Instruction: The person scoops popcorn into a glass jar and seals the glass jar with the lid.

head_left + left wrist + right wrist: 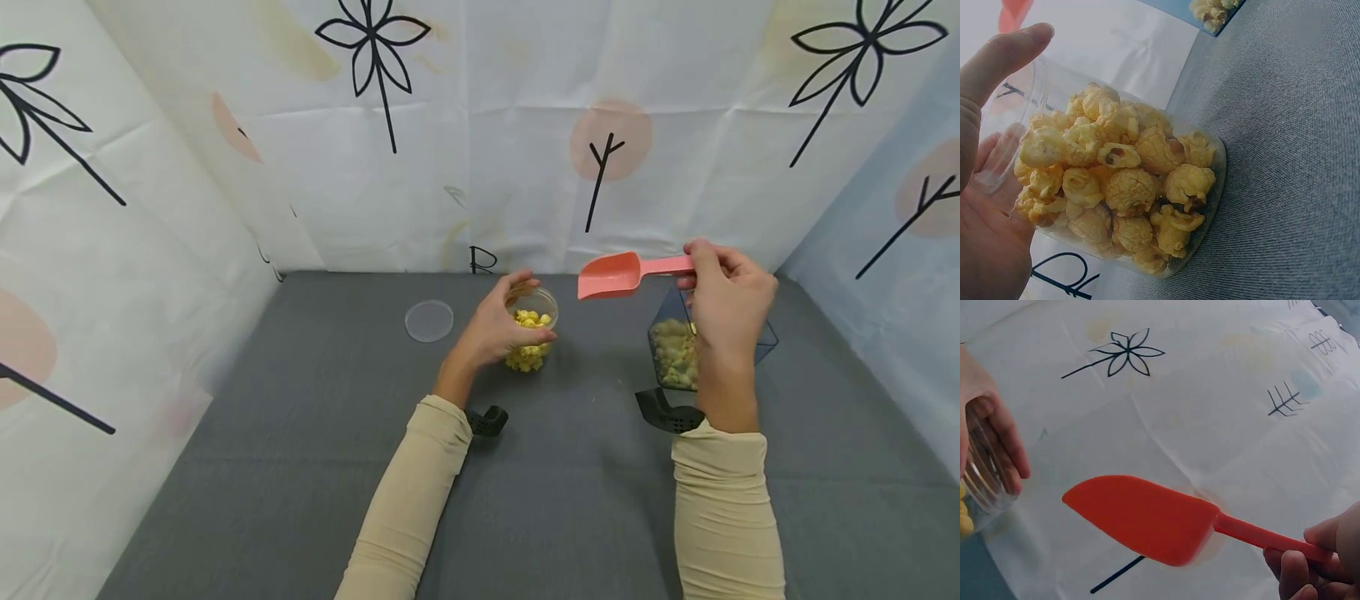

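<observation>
Above the grey desk (315, 467), the right hand (726, 293) is raised with its wrist bent, fingers pinching the end of the handle of a pink scoop (619, 273), which is held level in the air between the two containers, its bowl pointing left. Below that hand stands a dark clear container (671, 350) of pale popcorn. The left hand (498, 325) curls around a small clear jar (534, 329) resting on the desk, thumb and fingers wrapping its wall; the jar is about half full of yellow popcorn. A round clear lid (429, 321) lies flat just left of it. No readable writing shows.
</observation>
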Tool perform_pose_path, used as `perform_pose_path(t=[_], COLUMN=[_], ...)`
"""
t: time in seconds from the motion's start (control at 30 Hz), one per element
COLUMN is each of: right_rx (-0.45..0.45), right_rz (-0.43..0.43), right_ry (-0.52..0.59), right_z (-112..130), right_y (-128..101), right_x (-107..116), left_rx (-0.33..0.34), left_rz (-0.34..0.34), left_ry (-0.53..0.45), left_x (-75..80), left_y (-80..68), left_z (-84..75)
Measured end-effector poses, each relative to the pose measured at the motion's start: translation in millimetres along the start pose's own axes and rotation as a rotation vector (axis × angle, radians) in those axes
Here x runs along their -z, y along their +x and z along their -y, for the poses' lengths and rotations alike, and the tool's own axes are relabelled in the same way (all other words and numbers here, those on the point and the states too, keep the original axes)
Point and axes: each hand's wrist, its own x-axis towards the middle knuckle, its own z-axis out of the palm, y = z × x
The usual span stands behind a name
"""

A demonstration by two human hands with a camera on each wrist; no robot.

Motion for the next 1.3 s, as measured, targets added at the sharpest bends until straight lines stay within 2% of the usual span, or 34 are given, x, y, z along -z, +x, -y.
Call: perform_pose_path(t=[0.1,0.33,0.53,0.67,0.87,1.0,1.13,1.3], right_rx=[0.011,0.018,-0.023,-0.056,-0.041,-0.125,-0.241,-0.319], right_rz=[-0.063,-0.204,-0.26,-0.28,-0.32,-0.303,-0.224,-0.124], right_ry=[0.027,-0.017,0.037,0.02,-0.091,-0.195,-0.368,-0.563], right_z=[4,14,18,23,23,24,26,19], right_y=[3,9,12,11,14,20,25,27], right_x=[10,36,51,58,65,76,84,85], left_rx=[-0.002,0.0,-0.006,-0.007,-0.005,-0.014,-0.027,-0.02], left_rz=[0.003,-0.004,-0.013,-0.013,-0.021,-0.002,0.01,-0.01], left_ry=[0.002,0.019,0.009,0.002,-0.005,-0.022,-0.024,-0.005], left_x=[0.2,1.9,4.8,6.0,7.2,3.2,-0.7,0.0], left_y=[-0.4,-3.3,-5.0,-4.8,-5.4,-3.2,-0.5,-0.5], left_z=[1.6,4.3,7.7,8.7,6.5,5.5,4.4,4.2])
